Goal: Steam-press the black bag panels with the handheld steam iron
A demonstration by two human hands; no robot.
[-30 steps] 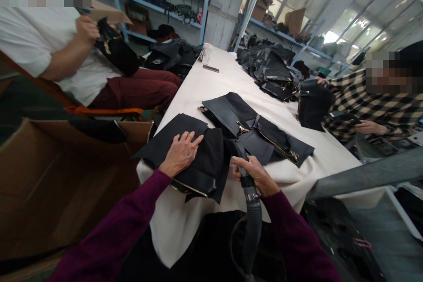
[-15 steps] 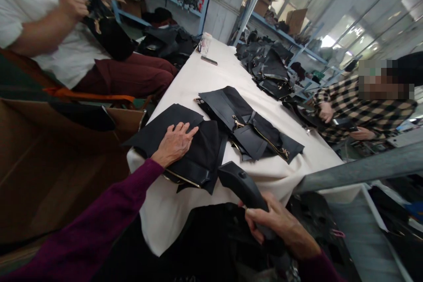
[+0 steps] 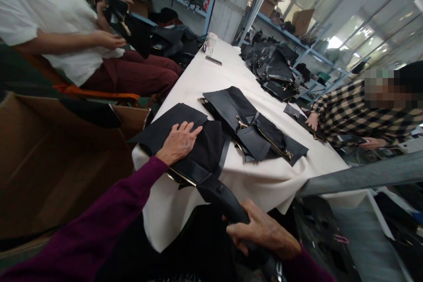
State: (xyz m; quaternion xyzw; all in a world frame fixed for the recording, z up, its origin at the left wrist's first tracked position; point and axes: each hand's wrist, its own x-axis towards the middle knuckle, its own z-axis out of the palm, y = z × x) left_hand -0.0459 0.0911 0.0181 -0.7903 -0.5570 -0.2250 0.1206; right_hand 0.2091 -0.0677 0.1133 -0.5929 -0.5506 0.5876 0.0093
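Note:
My left hand [image 3: 181, 141] lies with fingers spread on a black fabric piece [image 3: 211, 141], which has a smooth dark trim and a gold zipper [image 3: 183, 178] along its near edge. In my right hand [image 3: 261, 231] is a black curved nozzle [image 3: 228, 200] with a broad flattened end. That end meets or overlaps the near edge of the piece close to the zipper; whether they touch I cannot tell. Beyond it on the white-covered table [image 3: 185, 88] lies a second stack of black bag parts [image 3: 261, 128] with gold zippers and clips.
An open cardboard box [image 3: 66, 176] stands at the left. Across the table, a seated person [image 3: 109, 61] handles a black bag part, and another in a checked shirt [image 3: 346, 110] works at the right edge. A metal bar [image 3: 363, 174] crosses the right, and black parts pile up [image 3: 271, 64] farther back.
My right hand has moved the nozzle left and down toward the zippered edge. My left hand stays on the piece. The checked-shirt person's hand now rests on a black part at the table edge.

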